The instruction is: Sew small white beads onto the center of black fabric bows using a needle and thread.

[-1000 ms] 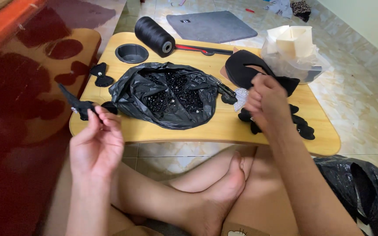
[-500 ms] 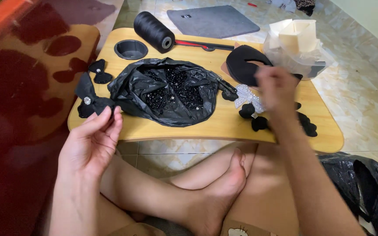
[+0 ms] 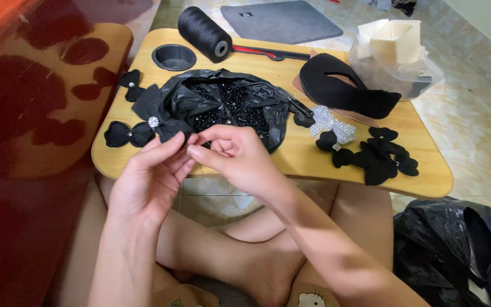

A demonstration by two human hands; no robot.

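Note:
My left hand [image 3: 152,176] pinches a black fabric bow [image 3: 155,113] with a small sparkly centre, held up over the near left part of the wooden lap table [image 3: 291,165]. My right hand [image 3: 235,156] meets it fingertip to fingertip just right of the bow; whether it grips anything I cannot tell. Directly behind both hands lies an open black plastic bag [image 3: 228,105] full of black beads.
A finished black bow [image 3: 123,133] lies left, small black pieces [image 3: 129,82] behind it. Black thread spool [image 3: 203,33], round cup holder [image 3: 174,56], black shoe upper [image 3: 342,88], silver bow [image 3: 332,125], several black petals [image 3: 379,153], clear bag [image 3: 396,57], black bag [image 3: 456,244] on the floor.
My right hand came from the petal pile on the right across to the left hand. My left hand lifted the bow upright and turned it.

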